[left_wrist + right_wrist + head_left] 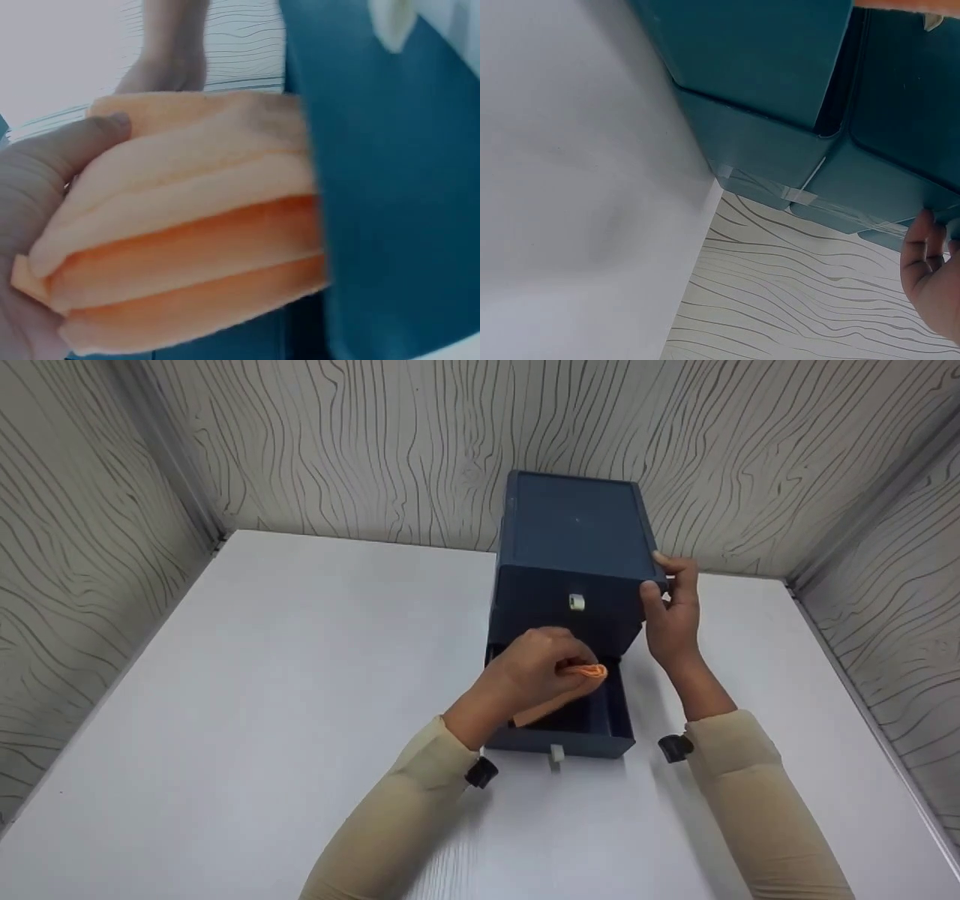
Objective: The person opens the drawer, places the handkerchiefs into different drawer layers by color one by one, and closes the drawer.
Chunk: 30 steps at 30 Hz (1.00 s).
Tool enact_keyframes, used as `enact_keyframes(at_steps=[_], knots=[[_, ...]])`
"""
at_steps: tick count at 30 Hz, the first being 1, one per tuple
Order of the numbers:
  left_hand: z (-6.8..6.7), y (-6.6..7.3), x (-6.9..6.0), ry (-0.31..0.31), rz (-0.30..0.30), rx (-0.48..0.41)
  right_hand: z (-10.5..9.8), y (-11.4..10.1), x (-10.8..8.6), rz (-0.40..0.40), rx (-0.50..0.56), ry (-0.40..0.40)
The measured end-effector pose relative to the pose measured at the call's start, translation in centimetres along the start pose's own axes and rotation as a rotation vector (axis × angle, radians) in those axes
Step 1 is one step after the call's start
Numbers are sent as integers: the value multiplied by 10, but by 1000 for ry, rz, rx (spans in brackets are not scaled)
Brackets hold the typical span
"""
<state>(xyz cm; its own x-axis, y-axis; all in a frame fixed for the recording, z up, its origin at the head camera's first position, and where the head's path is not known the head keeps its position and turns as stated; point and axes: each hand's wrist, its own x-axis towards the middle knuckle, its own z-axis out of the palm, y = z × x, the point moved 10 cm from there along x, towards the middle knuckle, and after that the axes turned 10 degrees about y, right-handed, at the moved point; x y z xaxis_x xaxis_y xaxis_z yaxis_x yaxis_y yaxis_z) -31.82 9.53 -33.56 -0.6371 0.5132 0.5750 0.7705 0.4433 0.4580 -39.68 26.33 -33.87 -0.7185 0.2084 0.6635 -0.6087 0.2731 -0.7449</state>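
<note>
A dark blue drawer unit (577, 525) stands against the back wall, its lower drawer (592, 745) pulled out. Above that drawer my left hand (536, 667) grips a folded orange cloth (559, 703). Several soft layers of the cloth (187, 195) show in the left wrist view, with the thumb on top; its far end is hidden behind a blue panel. My right hand (675, 619) holds the unit's upper right front corner, thumb at the front and a finger on the top edge. In the right wrist view its curled fingers (919, 251) touch the side.
The white table (300, 675) spreads left of the unit and in front of it. Panels with a wood-grain pattern (360, 450) enclose the back and both sides. Small pale pull tabs (576, 602) mark the drawer fronts. Clear tape (802, 196) runs along the unit's side.
</note>
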Motion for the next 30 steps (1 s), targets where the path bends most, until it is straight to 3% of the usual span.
enact_keyframes(at_steps=[4, 8, 12, 15, 18, 26, 30], knots=[[6, 4, -1, -18, 17, 138, 1, -2, 0, -24, 17, -13], [21, 6, -1, -75, 47, 251, 0, -4, -1, -32, 11, -5], [42, -7, -6, -110, -33, 152, 0, -3, -1, -19, 13, -5], [50, -19, -11, -87, -121, 24, 0, -3, 0, -15, 7, -12], [54, -27, -14, -54, -154, -44, 1, -4, 0, -19, -2, -11], [55, -43, -21, -74, -288, -66, 0, -3, 1, -14, -3, -1], [52, -45, -25, -102, -292, -66, 1, -4, 0, -16, 10, -6]])
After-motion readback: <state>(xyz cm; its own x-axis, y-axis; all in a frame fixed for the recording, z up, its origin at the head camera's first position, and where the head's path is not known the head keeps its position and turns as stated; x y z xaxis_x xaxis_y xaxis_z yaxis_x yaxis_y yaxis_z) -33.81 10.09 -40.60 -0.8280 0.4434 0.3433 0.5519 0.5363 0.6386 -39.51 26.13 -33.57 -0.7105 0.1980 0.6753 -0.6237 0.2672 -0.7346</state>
